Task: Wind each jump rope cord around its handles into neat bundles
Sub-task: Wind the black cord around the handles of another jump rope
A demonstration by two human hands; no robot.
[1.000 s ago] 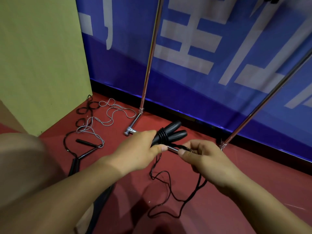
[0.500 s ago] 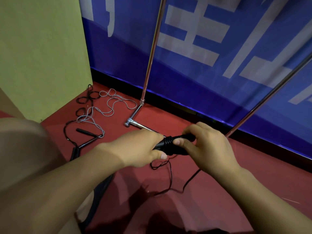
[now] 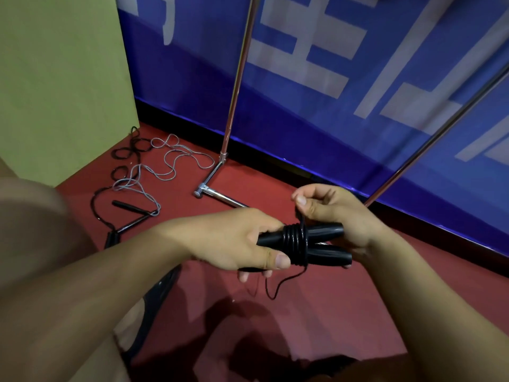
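Red flooring (image 3: 316, 312) runs up to a blue banner (image 3: 303, 111) printed with large pale characters, and a yellow-green panel (image 3: 60, 78) stands on the left. Two chrome poles (image 3: 237, 78) rise in front of the banner, one ending in a metal foot on the floor.

Held up above the floor, at the centre of the view, are two black handles (image 3: 325, 232) lying side by side, smooth and rounded at their ends. A thin black cord (image 3: 296, 241) is wound around both in tight, close turns, forming a ridged band across their middle. The left hand (image 3: 237, 244) grips the handles at one end, thumb pressed beside the coils. The right hand (image 3: 336, 213) supports the far ends, while its thumb and forefinger pinch the cord just above the wraps. A short loose tail of cord (image 3: 278, 285) dangles below the bundle.

Well apart, by the panel, a second black rope (image 3: 124, 153) and a grey rope (image 3: 170, 161) lie in tangled loops on the floor, with slim black handles (image 3: 122, 204) next to them
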